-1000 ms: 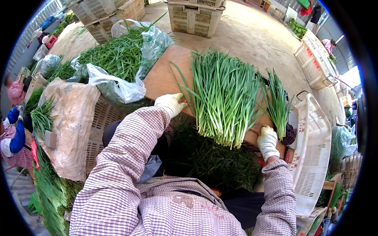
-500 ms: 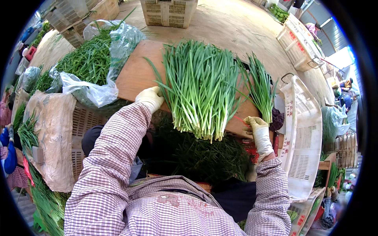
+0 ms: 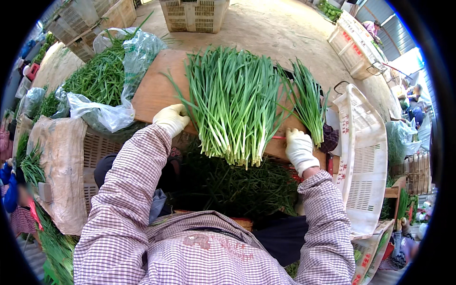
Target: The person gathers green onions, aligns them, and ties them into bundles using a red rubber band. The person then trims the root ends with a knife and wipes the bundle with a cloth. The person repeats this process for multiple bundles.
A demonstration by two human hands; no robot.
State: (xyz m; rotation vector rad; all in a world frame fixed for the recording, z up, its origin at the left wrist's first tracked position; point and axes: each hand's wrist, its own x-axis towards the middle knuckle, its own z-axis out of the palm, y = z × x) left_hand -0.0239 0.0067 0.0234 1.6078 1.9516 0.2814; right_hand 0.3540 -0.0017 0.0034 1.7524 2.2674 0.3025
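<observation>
A wide bunch of garlic chives [image 3: 232, 104] lies on a wooden board [image 3: 164, 78], pale cut ends toward me and past the board's near edge. My left hand [image 3: 172, 119], in a cream glove, is closed at that edge just left of the bunch; what its fingers hold, if anything, is hidden. On the other side my right hand [image 3: 300, 151], gloved too, pinches a thin red tie [image 3: 279, 137] that runs toward the bunch's right flank. Whether the tie passes under the chives cannot be seen. A smaller bunch of chives [image 3: 309, 102] lies beyond my right hand.
A white plastic crate [image 3: 365, 156] stands tilted close on the right. Loose greens in plastic bags [image 3: 102, 78] heap up at the left, by a cloth-covered crate [image 3: 57, 175]. Dark leaves [image 3: 232, 183] lie below the board. Another crate [image 3: 194, 16] stands beyond it.
My right hand has moved left and slightly up toward the bunch, turning its back upward, with the red tie still in it. My left hand stays beside the chives. The view has shifted slightly.
</observation>
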